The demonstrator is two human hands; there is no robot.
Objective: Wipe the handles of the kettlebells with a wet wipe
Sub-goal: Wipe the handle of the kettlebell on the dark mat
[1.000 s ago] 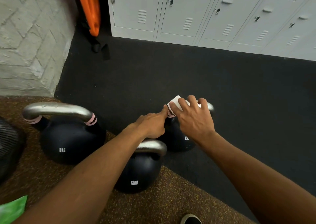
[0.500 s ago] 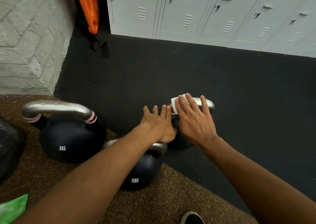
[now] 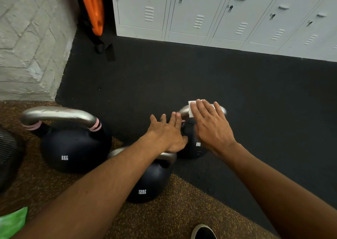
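Observation:
Three black kettlebells with silver handles stand on the floor. The far right one (image 3: 196, 147), marked 8KG, has a white wet wipe (image 3: 191, 107) draped over its handle (image 3: 183, 111). My right hand (image 3: 211, 125) lies flat on top of the wipe and handle, fingers extended and pressing down. My left hand (image 3: 167, 135) rests against the left side of that kettlebell's body, fingers spread. A 12KG kettlebell (image 3: 145, 182) sits under my left forearm. A bigger 8KG kettlebell (image 3: 73, 144) with pink bands stands at the left.
Grey lockers (image 3: 218, 16) line the back wall. An orange object (image 3: 94, 9) leans in the corner by a white brick wall (image 3: 31, 47). A green item (image 3: 12, 222) lies at the bottom left, a dark mesh object (image 3: 9, 156) at the left edge, my shoe (image 3: 203, 231) below.
My left hand opened from a pinch on the wipe and moved down onto the kettlebell's side. My right hand flattened over the wipe and slid it right along the handle.

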